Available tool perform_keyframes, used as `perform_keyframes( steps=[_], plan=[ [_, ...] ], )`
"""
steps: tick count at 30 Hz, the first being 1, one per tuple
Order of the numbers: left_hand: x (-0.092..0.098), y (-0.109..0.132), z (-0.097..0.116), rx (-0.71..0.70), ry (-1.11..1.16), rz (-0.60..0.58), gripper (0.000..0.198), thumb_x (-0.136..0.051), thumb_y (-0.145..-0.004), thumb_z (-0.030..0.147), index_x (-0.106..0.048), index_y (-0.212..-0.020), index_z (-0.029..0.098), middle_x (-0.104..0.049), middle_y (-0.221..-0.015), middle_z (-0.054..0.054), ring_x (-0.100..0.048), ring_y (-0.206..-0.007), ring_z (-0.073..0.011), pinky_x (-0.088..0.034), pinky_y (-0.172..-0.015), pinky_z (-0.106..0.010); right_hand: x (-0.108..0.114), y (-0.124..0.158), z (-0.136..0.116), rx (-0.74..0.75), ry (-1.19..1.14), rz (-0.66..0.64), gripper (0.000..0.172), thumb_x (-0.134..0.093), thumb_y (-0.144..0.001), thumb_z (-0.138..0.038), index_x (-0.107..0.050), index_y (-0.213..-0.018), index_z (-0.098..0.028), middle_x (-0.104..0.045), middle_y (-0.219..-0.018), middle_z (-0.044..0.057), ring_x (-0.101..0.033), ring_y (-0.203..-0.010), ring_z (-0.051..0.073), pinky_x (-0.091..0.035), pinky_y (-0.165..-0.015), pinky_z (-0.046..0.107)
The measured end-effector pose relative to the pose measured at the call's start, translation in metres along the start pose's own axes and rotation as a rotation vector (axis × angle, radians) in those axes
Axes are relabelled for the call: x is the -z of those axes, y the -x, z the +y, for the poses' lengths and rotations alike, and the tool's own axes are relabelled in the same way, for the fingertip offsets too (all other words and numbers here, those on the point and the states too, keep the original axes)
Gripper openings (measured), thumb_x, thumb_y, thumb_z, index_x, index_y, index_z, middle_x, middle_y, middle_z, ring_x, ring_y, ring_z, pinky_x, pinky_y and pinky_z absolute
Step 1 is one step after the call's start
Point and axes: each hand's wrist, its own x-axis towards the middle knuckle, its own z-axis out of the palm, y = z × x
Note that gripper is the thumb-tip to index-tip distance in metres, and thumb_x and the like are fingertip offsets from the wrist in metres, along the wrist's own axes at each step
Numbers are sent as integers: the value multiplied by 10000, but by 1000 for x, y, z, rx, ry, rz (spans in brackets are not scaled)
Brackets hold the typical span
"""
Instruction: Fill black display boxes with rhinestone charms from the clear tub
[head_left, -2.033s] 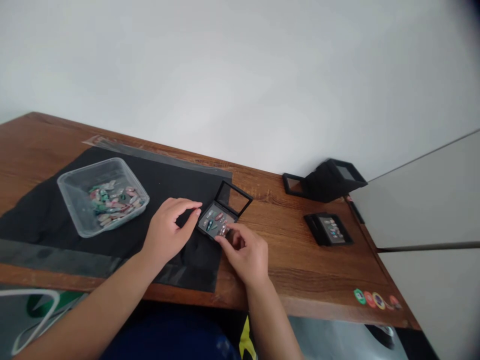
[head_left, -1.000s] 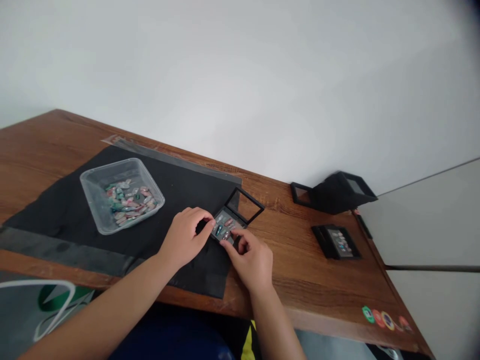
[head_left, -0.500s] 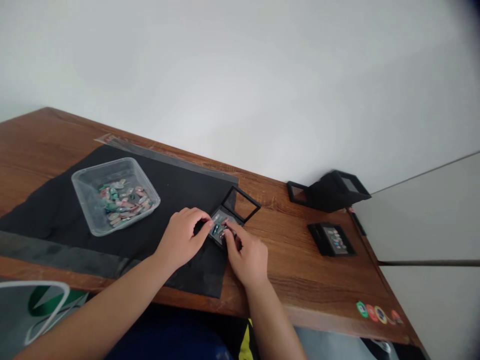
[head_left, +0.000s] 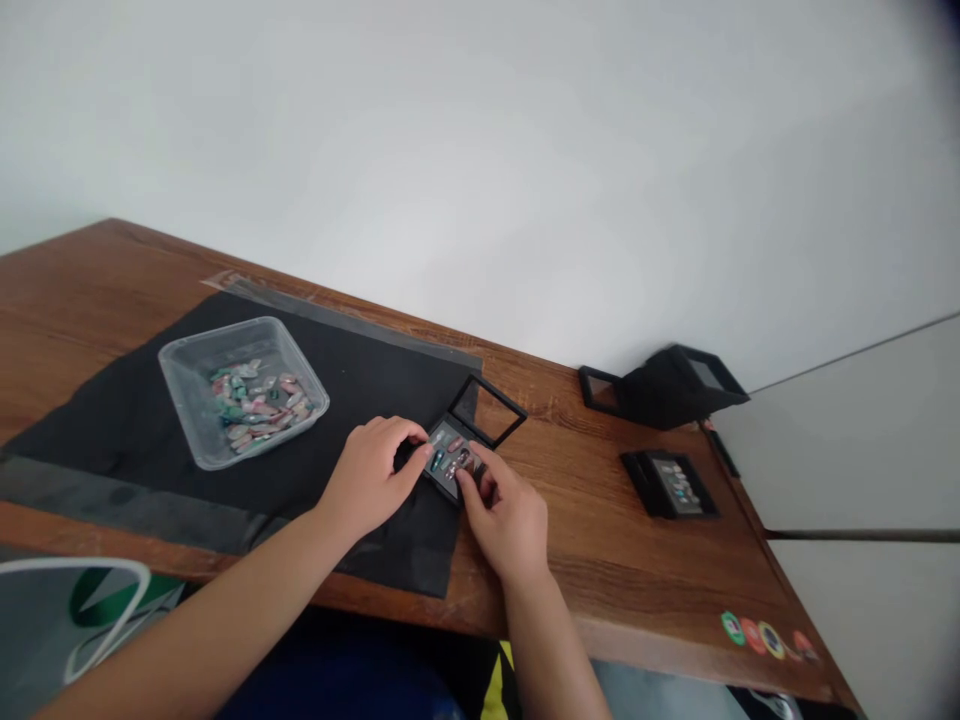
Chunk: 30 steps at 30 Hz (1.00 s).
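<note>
A small black display box (head_left: 453, 450) lies open on the black mat (head_left: 150, 430), its windowed lid (head_left: 489, 411) tilted up behind it. Several coloured press-on nails sit on its grey pad. My left hand (head_left: 369, 478) rests at the box's left edge, fingers curled, thumb and forefinger against it. My right hand (head_left: 507, 518) is at the box's near right corner, fingertips pinched down on the pad. What they pinch is too small to see.
A clear plastic tray (head_left: 196, 436) with several loose coloured nails stands on the mat at the left. Right of me on the wooden table (head_left: 600, 540) lie a closed filled box (head_left: 671, 483) and a stack of black boxes (head_left: 667, 386). Round stickers (head_left: 765, 636) mark the front right corner.
My left hand has closed in on the box's left edge. My right hand's fingertips shifted slightly over the pad at the near right corner. The view drifted a little.
</note>
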Motion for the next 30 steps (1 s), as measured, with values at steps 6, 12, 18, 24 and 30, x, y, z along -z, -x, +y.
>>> perform_keyframes(
  steps=[6, 12, 18, 24, 30],
  plan=[
    [-4, 2, -2, 47, 107, 99, 137, -581, -929, 315, -615, -1017, 215, -674, -972, -41, -600, -872, -226, -462, -801, -374, 2, -1, 4, -69, -63, -10, 329, -649, -903, -436, -712, -1176, -264, -621, -661, -43, -589, -584, 133, -402, -576, 238],
    [-3, 3, -1, 21, 115, 131, 112, -577, -926, 283, -614, -1006, 213, -659, -956, -46, -598, -880, -223, -485, -801, -377, 2, -3, 1, -81, -35, -19, 262, -647, -900, -450, -746, -1072, -279, -618, -639, -39, -594, -598, 146, -381, -585, 250],
    [-2, 7, 7, -227, 86, 48, 36, -637, -891, 244, -665, -908, 228, -661, -1049, -50, -595, -1032, -237, -463, -936, -425, 2, -2, -2, -73, -31, -27, 268, -619, -910, -438, -754, -1065, -265, -616, -626, -30, -602, -604, 150, -372, -587, 245],
    [-5, 8, 8, -310, 22, 39, 72, -653, -887, 259, -706, -935, 265, -660, -1146, -51, -538, -1207, -287, -428, -1020, -486, 3, -3, -3, -91, -35, -30, 265, -619, -907, -438, -756, -1061, -271, -597, -600, -39, -585, -576, 144, -352, -574, 242],
    [1, 1, 3, -213, 83, 262, 135, -608, -895, 182, -627, -1026, 211, -678, -1069, -75, -594, -1091, -253, -467, -998, -441, 3, -3, -2, -106, -55, -43, 284, -623, -906, -433, -734, -1119, -280, -597, -616, -46, -582, -580, 142, -359, -567, 238]
  ],
)
